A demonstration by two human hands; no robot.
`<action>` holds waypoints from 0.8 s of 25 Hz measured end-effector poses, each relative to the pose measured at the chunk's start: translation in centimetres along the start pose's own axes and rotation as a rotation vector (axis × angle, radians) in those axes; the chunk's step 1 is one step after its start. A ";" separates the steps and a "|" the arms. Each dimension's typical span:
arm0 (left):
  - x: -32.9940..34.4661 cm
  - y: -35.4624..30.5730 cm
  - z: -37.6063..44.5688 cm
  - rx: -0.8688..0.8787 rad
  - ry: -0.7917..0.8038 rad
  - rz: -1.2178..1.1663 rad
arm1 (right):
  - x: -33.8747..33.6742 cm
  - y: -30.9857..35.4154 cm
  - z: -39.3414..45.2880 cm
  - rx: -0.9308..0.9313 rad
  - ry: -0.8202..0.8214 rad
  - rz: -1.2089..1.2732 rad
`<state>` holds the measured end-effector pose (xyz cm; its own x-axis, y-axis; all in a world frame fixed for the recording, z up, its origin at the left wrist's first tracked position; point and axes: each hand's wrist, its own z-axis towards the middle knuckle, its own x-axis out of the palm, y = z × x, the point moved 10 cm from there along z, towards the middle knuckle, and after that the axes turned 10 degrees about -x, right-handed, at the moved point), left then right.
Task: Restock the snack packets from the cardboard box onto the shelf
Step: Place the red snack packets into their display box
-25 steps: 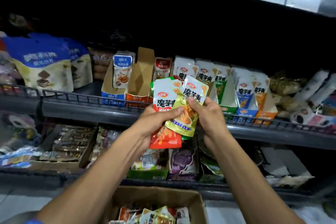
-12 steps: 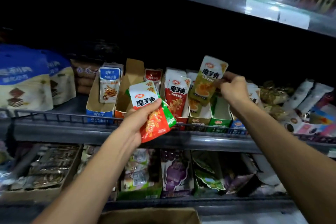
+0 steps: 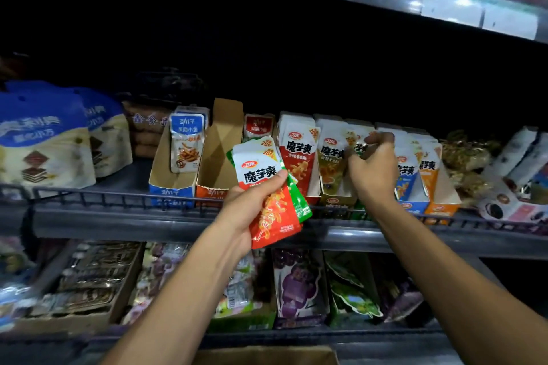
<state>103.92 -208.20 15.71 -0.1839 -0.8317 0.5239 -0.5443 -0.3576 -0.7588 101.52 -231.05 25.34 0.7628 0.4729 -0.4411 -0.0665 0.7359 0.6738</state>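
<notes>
A: Where are the snack packets [image 3: 268,198]?
B: Centre frame, fanned in the left hand [image 3: 249,210], which grips them by thumb. Light, soft, slippery foil, I'd judge; pinch the flat top seam.
A: The right hand [image 3: 372,169]?
B: Fingers curled at the shelf [image 3: 178,221] trays; whether it holds anything, I cannot tell.
A: Writing?
B: "魔芋爽", "20%".

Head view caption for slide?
Left hand grips red and green snack packets; right hand reaches into shelf display boxes.
</notes>
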 end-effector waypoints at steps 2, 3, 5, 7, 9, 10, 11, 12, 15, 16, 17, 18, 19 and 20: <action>0.4 0.0 0.0 0.007 0.014 0.001 | 1.2 3.4 -2.7 -0.070 0.174 0.287; 0.7 0.1 -0.2 0.013 0.023 0.001 | 2.5 5.0 -4.5 -0.104 0.348 0.403; 1.2 0.4 -0.2 0.020 0.041 0.010 | 4.3 7.2 -8.0 -0.195 0.661 0.387; 1.6 0.6 -0.3 0.035 0.040 0.016 | 4.6 7.8 -9.1 -0.307 0.684 0.199; 1.7 0.6 -0.4 0.062 0.042 0.029 | 4.5 7.7 -8.8 -0.275 0.595 0.151; 2.0 0.6 -0.4 0.059 0.058 0.041 | 4.5 7.3 -8.7 -0.192 0.588 0.217; 2.1 0.8 -0.5 0.037 0.073 0.054 | 4.8 6.5 -8.7 -0.087 0.595 0.305; 2.2 1.1 -0.6 0.009 0.082 0.063 | 4.9 5.6 -8.8 0.015 0.595 0.378; 1.8 1.3 -0.5 -0.008 0.067 0.082 | 4.5 3.7 -8.9 0.235 0.543 0.517; 1.8 1.3 -0.3 0.013 0.054 0.108 | 4.3 3.5 -8.9 0.272 0.526 0.545; 1.7 1.3 -0.1 0.040 0.037 0.133 | 4.2 3.4 -8.8 0.291 0.521 0.571; 1.6 1.3 0.0 0.066 0.016 0.144 | 4.2 3.4 -8.8 0.302 0.529 0.594; 1.5 1.4 0.0 0.081 0.006 0.140 | 4.2 3.4 -8.8 0.318 0.544 0.626; 1.5 1.4 0.1 0.090 0.008 0.132 | 4.4 3.2 -9.0 0.342 0.554 0.660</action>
<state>102.92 -210.04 15.38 -0.2553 -0.8707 0.4204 -0.4396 -0.2827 -0.8525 98.87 -222.27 20.24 0.2156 0.9742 -0.0666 -0.1178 0.0937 0.9886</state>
